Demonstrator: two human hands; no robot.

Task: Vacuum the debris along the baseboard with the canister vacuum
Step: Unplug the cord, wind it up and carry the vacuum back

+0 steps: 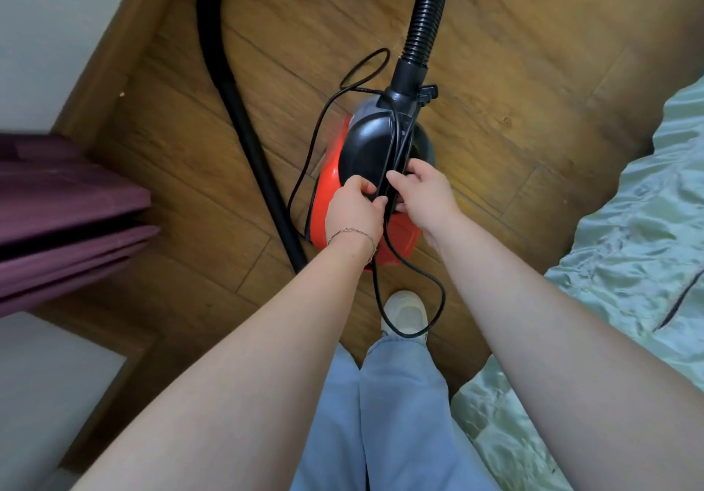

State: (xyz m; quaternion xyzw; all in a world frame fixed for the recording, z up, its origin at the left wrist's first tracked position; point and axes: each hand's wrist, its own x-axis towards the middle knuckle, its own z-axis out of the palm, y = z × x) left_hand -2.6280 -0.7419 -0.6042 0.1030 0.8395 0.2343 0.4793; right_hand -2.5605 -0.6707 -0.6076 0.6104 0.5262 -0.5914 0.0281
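Looks like you're unwinding the cord (395,136) from the vacuum (362,151), so no suction is happening yet. Your left hand (354,210) is pinching the wrapped strands at the near end of the black lid. Your right hand (423,193) is curling round the same strands just beside it, thumb on the cord; can't tell if it's catching the handle too. Both hands are touching the vacuum, which is sitting on the floor (495,71) straight ahead of your shoe (405,309), between the wand (244,117) and the bed (628,224). You should be peeling one loop at a time off over the hose (426,14) collar while pinning the body so it isn't rolling. Slack is hanging by your foot: trip risk. The baseboard (103,56) is running well off to the left, with a pale speck (122,94) lying at its edge.
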